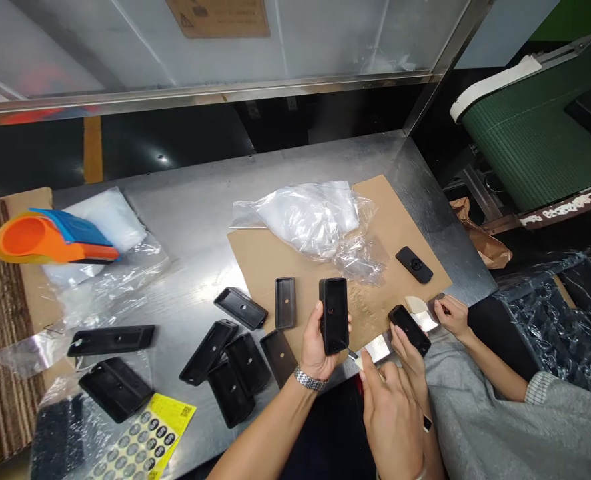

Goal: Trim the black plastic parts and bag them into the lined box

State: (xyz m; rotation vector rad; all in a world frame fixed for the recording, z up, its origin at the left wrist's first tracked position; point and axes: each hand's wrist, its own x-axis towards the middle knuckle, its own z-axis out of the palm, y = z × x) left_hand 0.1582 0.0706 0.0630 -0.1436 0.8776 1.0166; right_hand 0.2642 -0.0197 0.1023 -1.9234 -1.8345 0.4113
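- At the near edge of the steel table, the left hand grips a black tray-shaped part upright, fingers wrapped round its left side and thumb on the right.
- The right hand, at five o'clock of that part, pinches a small tool whose tip touches the part's lower right corner.
- At three o'clock, a co-worker's hand holds another black piece, and their other hand pinches a scrap of backing paper.
- At nine o'clock of the held part, loose black trays lie scattered.
- At twelve o'clock, a crumpled clear bag sits on a cardboard sheet.
- At seven o'clock, a yellow label sheet lies near the edge.
- Far out at ten o'clock rests an orange and blue tape dispenser.
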